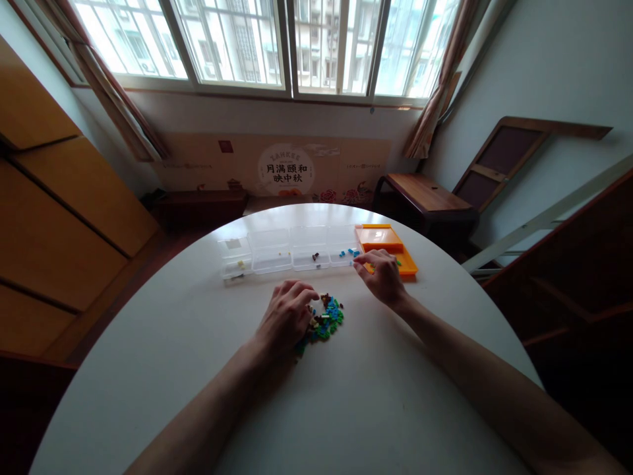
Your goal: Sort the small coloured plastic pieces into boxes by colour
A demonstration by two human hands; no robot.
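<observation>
My left hand [291,309] rests over the left side of a pile of small toy bricks [332,315] in blue, green, brown and cream. Its fingers are loosely bent and apart, with no brick seen between them; the thumb is hidden. At the right end of a clear plastic compartment box [271,260], my right hand [382,274] has thumb and forefinger together. A small light blue brick [351,263] shows at these fingertips. Beyond them, blue bricks [353,252] lie in the right compartment. The right hand partly covers an orange tray [408,265].
Brown pieces [315,256] and pale yellow pieces [241,264] lie in other compartments. A white round table [163,336] carries everything. Past its far edge stand a wooden stool [420,191] and a printed cardboard panel [237,155] under the window.
</observation>
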